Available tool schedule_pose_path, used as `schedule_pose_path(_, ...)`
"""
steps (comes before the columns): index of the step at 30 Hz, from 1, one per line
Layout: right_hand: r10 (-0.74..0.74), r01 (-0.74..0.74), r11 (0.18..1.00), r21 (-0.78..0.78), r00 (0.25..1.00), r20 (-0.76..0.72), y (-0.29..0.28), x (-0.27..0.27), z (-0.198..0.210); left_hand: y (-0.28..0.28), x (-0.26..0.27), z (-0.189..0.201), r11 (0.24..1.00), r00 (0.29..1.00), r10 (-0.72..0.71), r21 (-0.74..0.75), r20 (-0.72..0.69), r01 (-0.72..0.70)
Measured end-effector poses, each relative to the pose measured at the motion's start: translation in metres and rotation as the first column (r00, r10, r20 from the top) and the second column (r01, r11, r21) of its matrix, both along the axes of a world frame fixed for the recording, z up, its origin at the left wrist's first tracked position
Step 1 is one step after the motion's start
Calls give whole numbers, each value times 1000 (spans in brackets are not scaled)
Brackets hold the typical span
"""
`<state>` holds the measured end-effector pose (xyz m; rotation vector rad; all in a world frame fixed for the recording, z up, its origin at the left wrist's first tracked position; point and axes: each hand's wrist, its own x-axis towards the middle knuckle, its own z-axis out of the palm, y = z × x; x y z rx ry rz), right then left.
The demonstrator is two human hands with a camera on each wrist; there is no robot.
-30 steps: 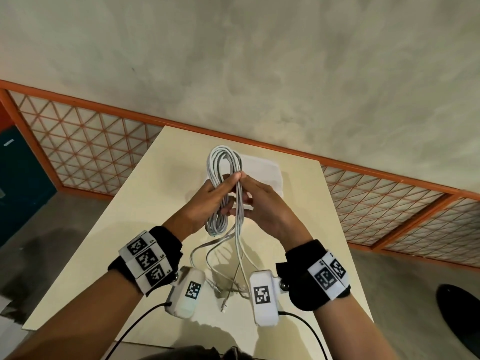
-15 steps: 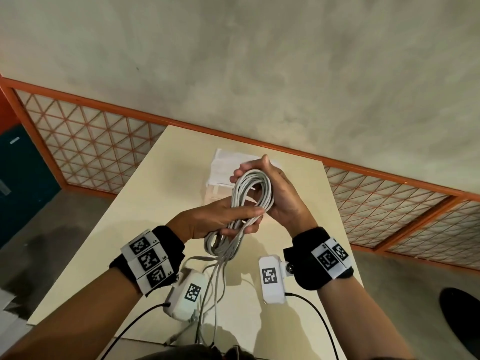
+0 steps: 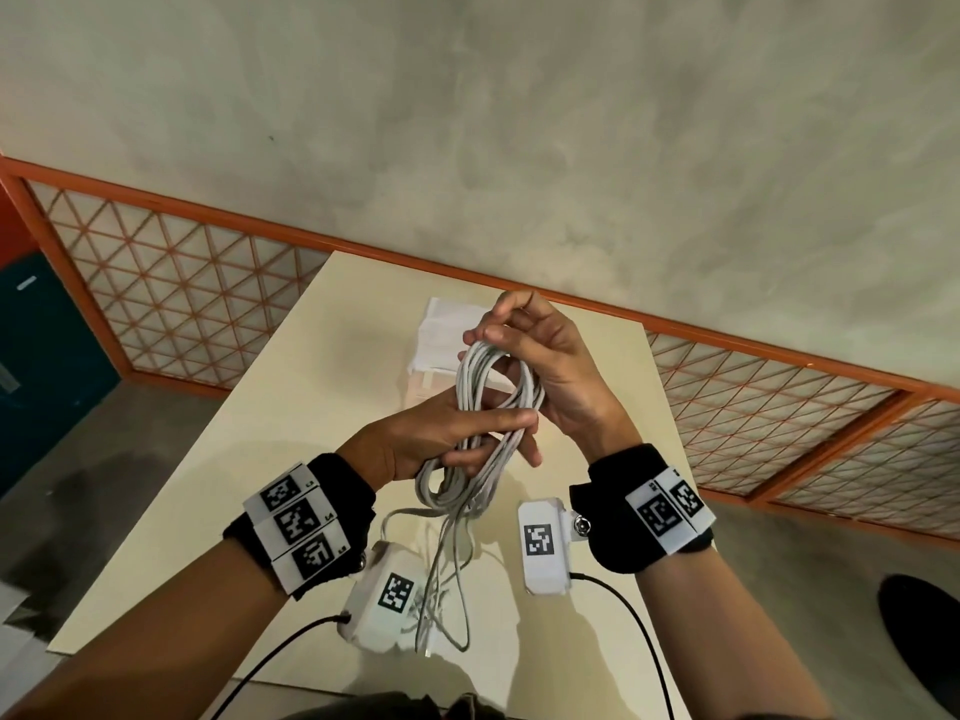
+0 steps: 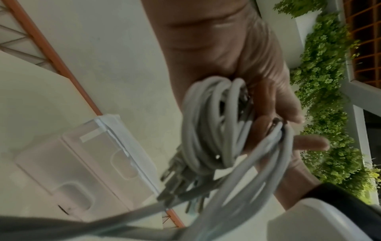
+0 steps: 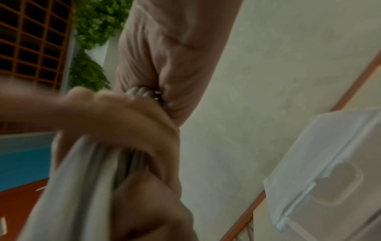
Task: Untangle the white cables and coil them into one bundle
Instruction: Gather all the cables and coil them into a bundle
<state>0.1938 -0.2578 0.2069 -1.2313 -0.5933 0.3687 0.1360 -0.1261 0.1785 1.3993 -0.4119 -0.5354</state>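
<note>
A coil of white cables (image 3: pixel 493 387) is held above the cream table (image 3: pixel 260 459). My left hand (image 3: pixel 467 433) grips the coil across its middle, fingers over and under the strands. My right hand (image 3: pixel 524 350) holds the coil's top loop with curled fingers. Several loose cable ends (image 3: pixel 441 589) hang from the coil down to the table near its front edge. In the left wrist view the coil (image 4: pixel 206 130) fills the centre. The right wrist view is blurred, with cable strands (image 5: pixel 82 179) running through the fingers.
A white translucent box (image 3: pixel 436 335) lies on the far part of the table behind the hands, also seen as the box (image 4: pixel 92 163) and the box (image 5: pixel 329 163). An orange lattice railing (image 3: pixel 156 304) runs behind the table. Bare tabletop lies left of the hands.
Over the last second my right hand left the loose strand and took the coil's top loop. The coil tilted to the right and the loose ends swung toward the table's front edge.
</note>
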Motion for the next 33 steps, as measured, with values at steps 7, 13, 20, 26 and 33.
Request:
schedule_pose_path(7,-108,116,990,-77,989,104,-4,1,-2,-4,4,1,983,979,178,34,99,-182)
schedule_pose_path(13,46,-108,898,-426,987,-153,-3,-13,-49,0,19,-4,837,841,540,-131,40,-531)
schedule_pose_path(20,133,121,610,-783,959,251,-18,-5,-54,19,33,-14,707,702,707,-113,89,-698)
schedule_pose_path(26,134,281,671,-687,865,484,-4,-20,-39,19,47,-37,379,365,916,-64,166,-923)
schedule_pose_path(33,223,283,626,-726,828,515,15,-32,-52,14,58,-21,363,408,894,-238,-183,-901)
